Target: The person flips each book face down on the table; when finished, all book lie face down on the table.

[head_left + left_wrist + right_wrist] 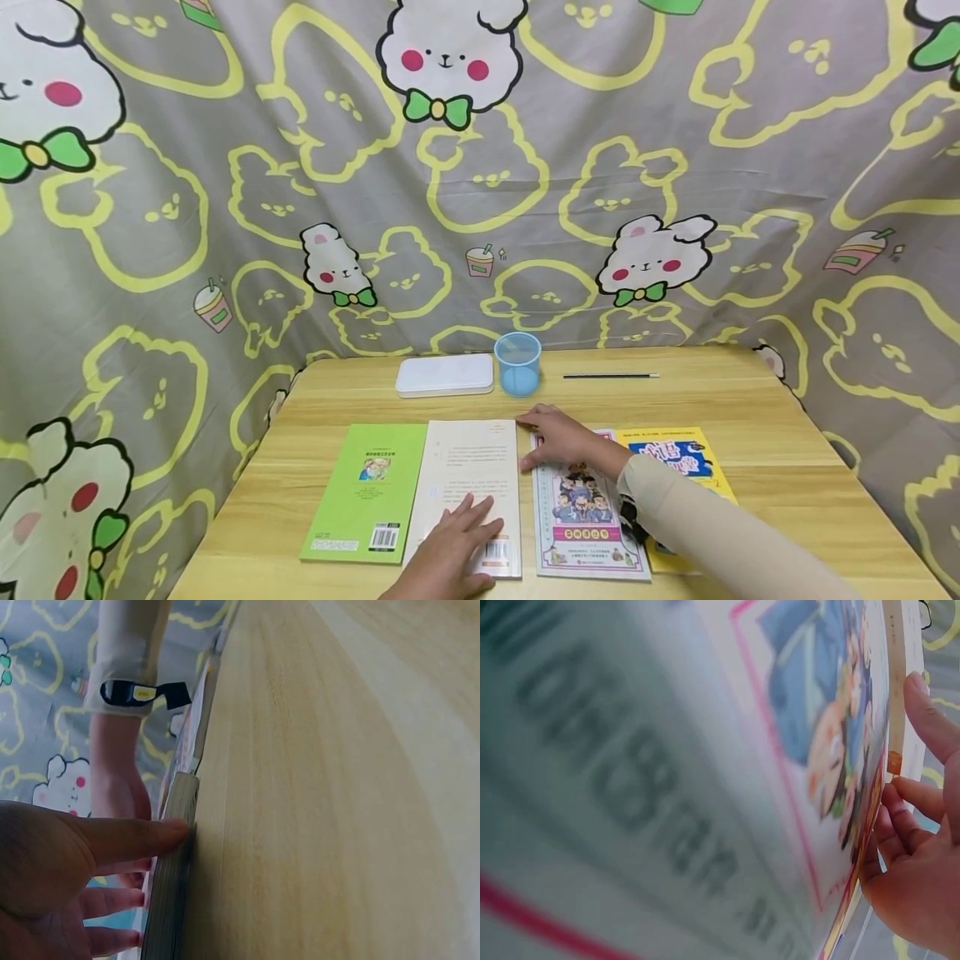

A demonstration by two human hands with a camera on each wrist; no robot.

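A white book (461,467) with printed text and a barcode lies on the table. My left hand (453,546) rests on its lower part with the fingers spread; in the left wrist view the thumb (142,836) lies against the edge of the book's page block (169,892). At the white book's far right corner, my right hand (566,437) touches the edge with extended fingers, its thumb pointing towards the right side. Beneath that hand is a book with cartoon figures and a pink border (592,554), which fills much of the right wrist view, partly blurred.
A green book (375,483) lies left of the white one. On the right, a yellow book (712,475) is partly covered by the right forearm. Along the back stand a white case (444,375), a blue cup (519,371) and a thin dark pencil (611,376), before a patterned curtain (487,192).
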